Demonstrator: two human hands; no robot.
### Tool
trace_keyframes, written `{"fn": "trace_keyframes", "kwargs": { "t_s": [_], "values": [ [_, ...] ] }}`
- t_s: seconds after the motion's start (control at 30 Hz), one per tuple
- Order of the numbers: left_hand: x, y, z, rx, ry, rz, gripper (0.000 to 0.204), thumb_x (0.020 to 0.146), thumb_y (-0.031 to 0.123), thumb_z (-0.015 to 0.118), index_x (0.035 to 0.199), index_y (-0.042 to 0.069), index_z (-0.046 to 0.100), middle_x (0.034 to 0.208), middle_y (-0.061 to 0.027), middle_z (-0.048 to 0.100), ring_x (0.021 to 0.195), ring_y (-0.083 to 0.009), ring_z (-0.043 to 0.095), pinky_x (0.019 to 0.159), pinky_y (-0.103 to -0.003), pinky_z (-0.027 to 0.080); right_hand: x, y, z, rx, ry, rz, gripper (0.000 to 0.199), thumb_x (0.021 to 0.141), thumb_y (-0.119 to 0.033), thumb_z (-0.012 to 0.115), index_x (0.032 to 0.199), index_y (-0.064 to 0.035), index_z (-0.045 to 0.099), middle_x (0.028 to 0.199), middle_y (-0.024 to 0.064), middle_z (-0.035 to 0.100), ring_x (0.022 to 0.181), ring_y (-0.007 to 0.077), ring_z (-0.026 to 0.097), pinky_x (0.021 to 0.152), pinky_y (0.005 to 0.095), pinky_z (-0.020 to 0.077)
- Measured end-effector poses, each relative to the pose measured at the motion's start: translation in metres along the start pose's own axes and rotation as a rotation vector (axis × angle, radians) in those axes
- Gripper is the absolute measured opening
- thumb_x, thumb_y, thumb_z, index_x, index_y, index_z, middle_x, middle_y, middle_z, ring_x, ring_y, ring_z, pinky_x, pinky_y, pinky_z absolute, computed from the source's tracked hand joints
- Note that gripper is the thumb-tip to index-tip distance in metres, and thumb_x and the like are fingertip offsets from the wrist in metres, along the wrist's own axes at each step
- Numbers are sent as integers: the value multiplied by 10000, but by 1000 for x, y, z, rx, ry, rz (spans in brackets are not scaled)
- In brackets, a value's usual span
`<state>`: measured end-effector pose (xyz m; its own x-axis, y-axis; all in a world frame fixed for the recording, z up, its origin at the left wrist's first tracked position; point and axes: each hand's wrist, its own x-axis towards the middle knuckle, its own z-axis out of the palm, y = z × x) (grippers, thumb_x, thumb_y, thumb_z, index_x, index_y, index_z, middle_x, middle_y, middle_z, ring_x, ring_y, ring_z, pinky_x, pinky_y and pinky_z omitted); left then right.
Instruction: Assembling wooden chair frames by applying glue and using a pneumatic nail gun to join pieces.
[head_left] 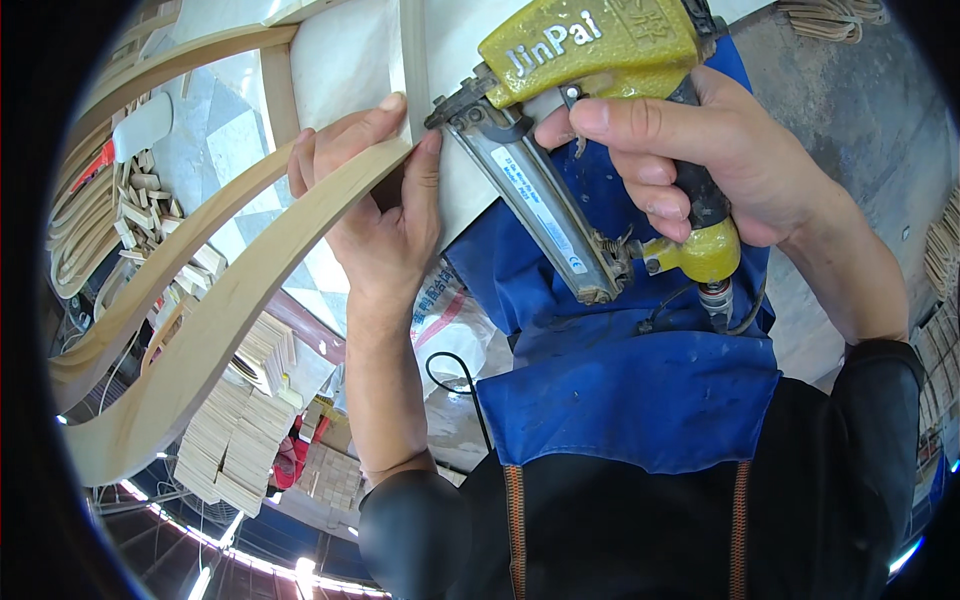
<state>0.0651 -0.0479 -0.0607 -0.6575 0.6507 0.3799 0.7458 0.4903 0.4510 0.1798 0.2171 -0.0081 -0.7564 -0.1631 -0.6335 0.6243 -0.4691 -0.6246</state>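
Observation:
My right hand (700,150) grips the black handle of a yellow pneumatic nail gun (590,60), index finger by the trigger. Its long metal magazine (545,210) slants down to the right, and its nose (445,112) presses against the joint of a wooden frame. My left hand (385,215) clamps the end of a curved pale wooden strip (220,320) against an upright wooden bar (413,50), thumb and fingers right beside the gun's nose. An air hose fitting (718,298) hangs below the handle.
A second curved wooden rail (160,270) runs alongside the first. Stacks of small wooden blocks (235,440) and loose offcuts (140,205) lie at the left. Bent wooden parts (75,240) pile at the far left. I wear a blue apron (620,390). Grey concrete floor (850,110) lies at the right.

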Motion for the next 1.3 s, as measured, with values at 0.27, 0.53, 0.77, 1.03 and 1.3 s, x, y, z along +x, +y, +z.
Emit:
{"fn": "trace_keyframes", "kwargs": {
  "t_s": [0.27, 0.53, 0.77, 1.03, 1.3],
  "values": [
    [0, 0, -1, -23, 3, 8, 429, 927, 100, 886, 1322, 163, 729, 1148, 22, 733, 1097, -169, 711, 1264, -463, 303, 4, 0, -4, -5, -62, 57, 428, 1121, -314, 716, 1270, 86, 737, 573, -58, 474, 421, 49, 453, 412, 194, 391],
    [0, 1, -1, -12, -5, -12, 432, 933, 99, 881, 1331, 164, 726, 1137, 22, 726, 1094, -168, 710, 1259, -466, 312, 8, 7, -15, 57, -153, 12, 422, 1136, -309, 697, 1265, 91, 737, 556, -65, 469, 400, 46, 447, 396, 192, 398],
    [1, 1, -1, -18, 1, 13, 427, 937, 98, 876, 1331, 161, 724, 1123, 18, 726, 1095, -172, 711, 1260, -476, 314, 9, 9, -13, 89, -162, -5, 416, 1145, -305, 683, 1253, 93, 736, 546, -64, 465, 395, 44, 449, 390, 194, 400],
    [0, -1, -1, -24, 11, 14, 421, 937, 98, 874, 1327, 151, 722, 1124, 15, 728, 1096, -177, 713, 1261, -483, 316, 9, 4, -14, 8, -142, 23, 420, 1148, -326, 678, 1231, 81, 740, 550, -63, 471, 400, 44, 454, 397, 193, 405],
    [3, 3, -10, -61, -84, -24, 434, 938, 74, 848, 1348, 127, 716, 1236, -19, 754, 1149, -194, 704, 1259, -477, 332, -13, -22, -16, -235, -69, -87, 437, 1094, -388, 756, 1191, 37, 745, 601, -22, 544, 450, 55, 469, 434, 207, 408]
  ]
}}
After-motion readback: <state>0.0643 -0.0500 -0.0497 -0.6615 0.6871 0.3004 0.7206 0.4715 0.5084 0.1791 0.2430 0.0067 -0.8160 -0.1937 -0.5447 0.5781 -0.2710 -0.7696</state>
